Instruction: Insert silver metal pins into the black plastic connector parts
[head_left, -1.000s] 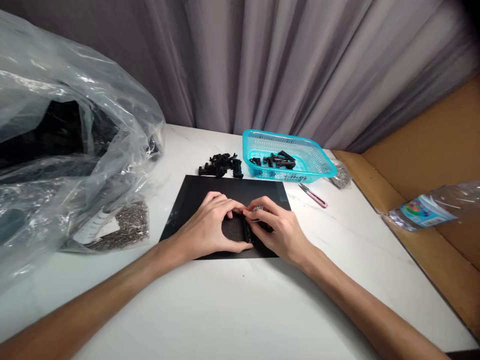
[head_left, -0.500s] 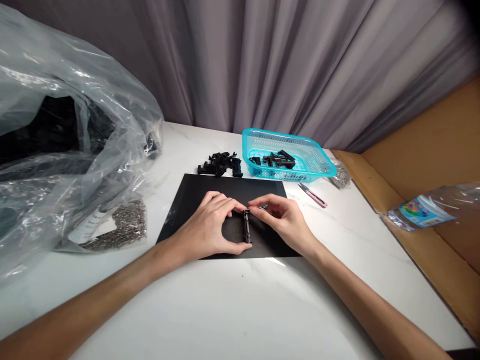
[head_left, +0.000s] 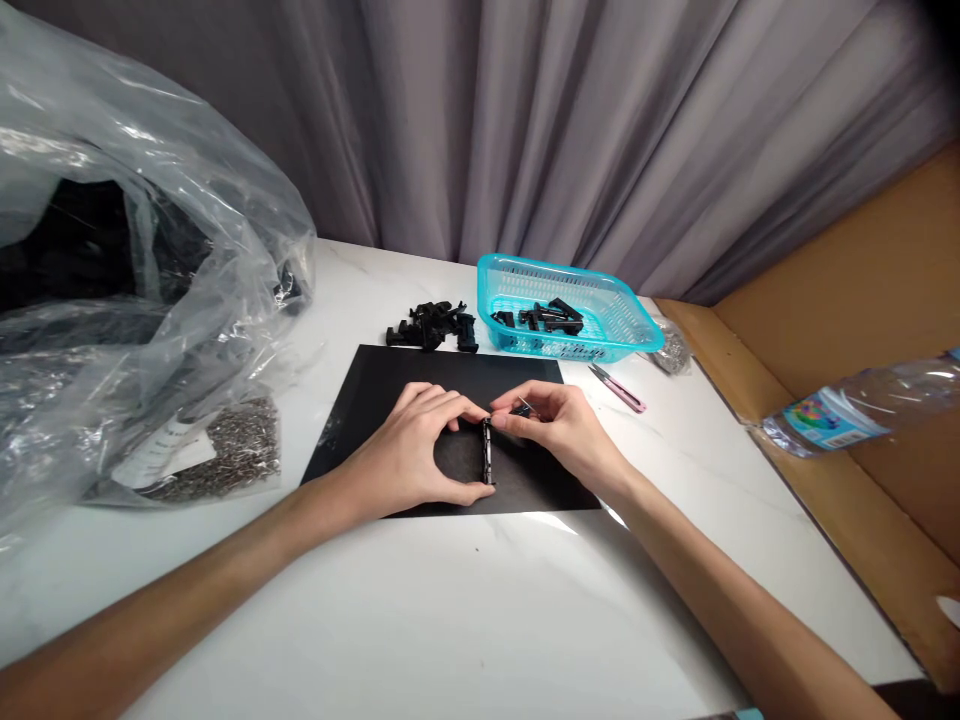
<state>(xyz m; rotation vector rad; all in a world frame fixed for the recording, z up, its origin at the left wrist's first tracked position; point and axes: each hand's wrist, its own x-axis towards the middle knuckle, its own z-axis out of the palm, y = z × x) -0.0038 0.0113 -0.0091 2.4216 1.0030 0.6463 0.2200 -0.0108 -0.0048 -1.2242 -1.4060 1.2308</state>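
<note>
Over the black mat point(head_left: 390, 390), my left hand point(head_left: 412, 450) grips a narrow black plastic part point(head_left: 487, 455) lengthwise, thumb at its near end and fingers at its far end. My right hand point(head_left: 551, 420) is closed, with thumb and index finger pinched at the part's far end. A small dark piece with a thin metallic glint point(head_left: 526, 408) shows among the right fingers; its kind is too small to make out. Behind the mat lies a pile of similar black plastic parts point(head_left: 435, 325).
A turquoise basket point(head_left: 622, 345) holds several black parts. Pink thread snips point(head_left: 619, 390) lie right of the mat. Clear bags of small metal pieces sit at left point(head_left: 240, 450) and behind right point(head_left: 671, 350). A large plastic bag point(head_left: 247, 200) fills the left; a bottle point(head_left: 825, 420) lies on cardboard at right.
The whole view has shifted slightly, with things appearing a little further left. Both hands keep their places at the black part, which now looks slightly turned.
</note>
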